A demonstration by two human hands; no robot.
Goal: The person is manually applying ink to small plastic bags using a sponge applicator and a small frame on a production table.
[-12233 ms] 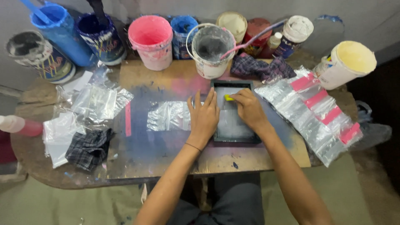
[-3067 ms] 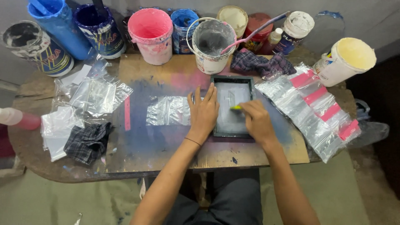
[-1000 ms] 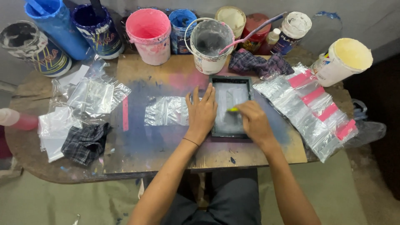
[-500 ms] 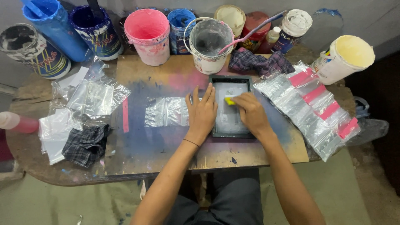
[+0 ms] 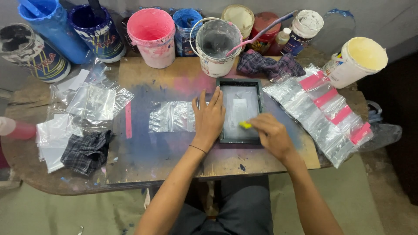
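**hands on the small print frame**

left hand (image 5: pixel 210 118) lies flat, fingers spread a bit, pressing the left edge of a small dark-framed screen (image 5: pixel 241 110) near the middle of the wooden board (image 5: pixel 174 152). right hand (image 5: pixel 271 134) is over the screen's lower right corner, fingers pinched narrow round a little yellow piece (image 5: pixel 245 125) that touches the mesh. can't tell exactly what the yellow piece is, too small.

just left of the screen, partly under the left hand: a clear plastic bag (image 5: pixel 171 116) flat on the blue-stained board. right of the screen, a row of clear bags w/ pink strips (image 5: pixel 324 111), overlapping, running diag. to the table edge. left side: loose pile of clear bags (image 5: pixel 93 102), & a checked rag (image 5: pixel 87 150) below it.

along the back: blue bucket (image 5: pixel 48 24), pink bucket (image 5: pixel 153 37), white pail w/ grey paint (image 5: pixel 216 45) w/ a pink stick resting in it, cream bucket (image 5: pixel 359 60) far right, another checked cloth (image 5: pixel 270 66) behind the screen.
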